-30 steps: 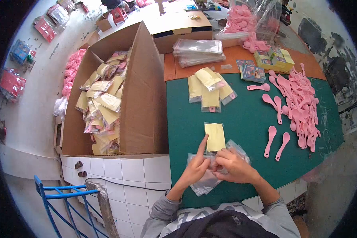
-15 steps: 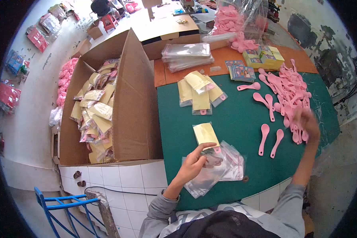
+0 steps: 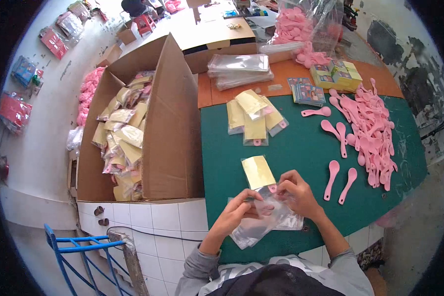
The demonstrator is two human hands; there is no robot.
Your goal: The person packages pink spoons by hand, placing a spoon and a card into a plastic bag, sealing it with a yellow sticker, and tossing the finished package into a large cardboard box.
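Observation:
My left hand (image 3: pixel 236 217) is closed on the edge of a clear plastic bag (image 3: pixel 270 217). My right hand (image 3: pixel 301 196), fingers pinched, grips the upper right part of that bag. Beneath it lies a loose stack of flat clear bags (image 3: pixel 249 237), partly covered by both hands. Just beyond my fingers is a bagged pack with a yellow card (image 3: pixel 259 171) and the pink end of a spoon handle showing. Two pink spoons (image 3: pixel 331 180) rest right of my right hand, near a big heap of pink spoons (image 3: pixel 372 133).
Several finished-looking yellow-card packs (image 3: pixel 254 116) lie farther up the green table (image 3: pixel 301 143). A tall cardboard box (image 3: pixel 170 133) full of similar packs stands left. Printed cards (image 3: pixel 307 92), card stacks (image 3: pixel 335 76) and clear bags (image 3: pixel 239 66) sit at the back. A blue metal frame (image 3: pixel 84 241) is lower left.
My right hand has come from the spoon heap to the clear bags, with no spoon visible in it. My left hand has drawn slightly back from the yellow-card pack and now grips a bag.

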